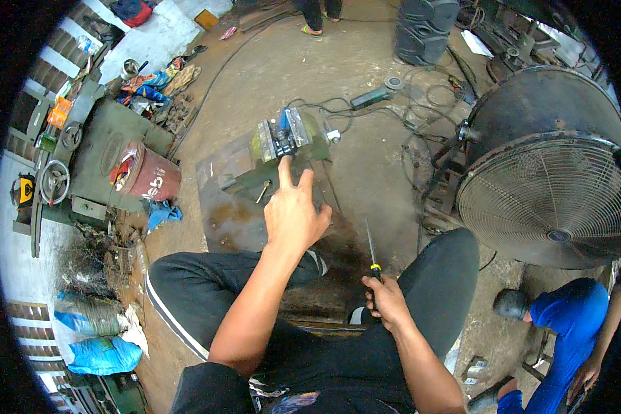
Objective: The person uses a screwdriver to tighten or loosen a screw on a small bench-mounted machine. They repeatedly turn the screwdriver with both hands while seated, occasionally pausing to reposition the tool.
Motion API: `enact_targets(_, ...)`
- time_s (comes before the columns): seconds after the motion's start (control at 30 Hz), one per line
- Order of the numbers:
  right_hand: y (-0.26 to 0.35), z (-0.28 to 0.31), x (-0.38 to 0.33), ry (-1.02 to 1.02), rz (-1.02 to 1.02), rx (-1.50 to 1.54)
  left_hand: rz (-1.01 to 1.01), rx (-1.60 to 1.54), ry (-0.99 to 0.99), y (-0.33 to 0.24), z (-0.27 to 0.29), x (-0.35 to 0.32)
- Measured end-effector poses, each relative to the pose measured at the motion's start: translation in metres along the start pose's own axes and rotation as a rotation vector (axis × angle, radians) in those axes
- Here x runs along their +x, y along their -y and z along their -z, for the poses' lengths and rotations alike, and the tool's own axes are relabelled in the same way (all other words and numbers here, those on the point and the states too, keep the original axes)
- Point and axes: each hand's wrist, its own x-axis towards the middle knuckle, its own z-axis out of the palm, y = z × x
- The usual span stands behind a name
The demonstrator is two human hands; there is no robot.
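Observation:
My left hand (291,212) reaches forward with its index finger stretched out and its fingers apart. That fingertip is at a small black metal part (283,143), which sits between the jaws of a bench vise (298,127); whether it touches the part I cannot tell. Something blue shows between the jaws behind it. Low over my lap, my right hand (386,301) is closed around the black handle of a thin tool (372,243) with a yellow ring and a tapered metal blade pointing forward. Whether it is a file or a screwdriver, I cannot tell.
The vise rests on a stained metal plate (231,224). Beyond it lie an angle grinder (377,95) and tangled cables. A large drum fan (545,200) stands right, near a seated person's blue trousers (573,310). Left are a red bucket (155,181) and a green machine (96,148).

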Motion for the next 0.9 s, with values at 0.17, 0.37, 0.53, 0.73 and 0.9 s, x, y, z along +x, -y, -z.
enact_targets(0.17,-0.003,-0.002,0.001,0.016,0.017,-0.061,-0.032,-0.003,0.064,0.007,-0.007,0.014)
enact_targets(0.37,-0.012,0.004,0.005,-0.027,0.012,-0.081,-0.102,-0.104,0.098,0.008,0.007,0.006)
enact_targets(0.53,-0.009,-0.005,-0.009,-0.136,0.451,-0.297,0.055,-0.290,0.394,-0.004,0.008,-0.024)
enact_targets(0.73,0.029,-0.033,-0.066,0.025,0.532,-0.193,-0.296,-0.375,-0.307,-0.005,-0.010,-0.016)
enact_targets(0.9,0.048,-0.064,-0.080,-0.198,0.845,-0.606,-0.578,-0.333,0.203,0.011,-0.009,-0.014)
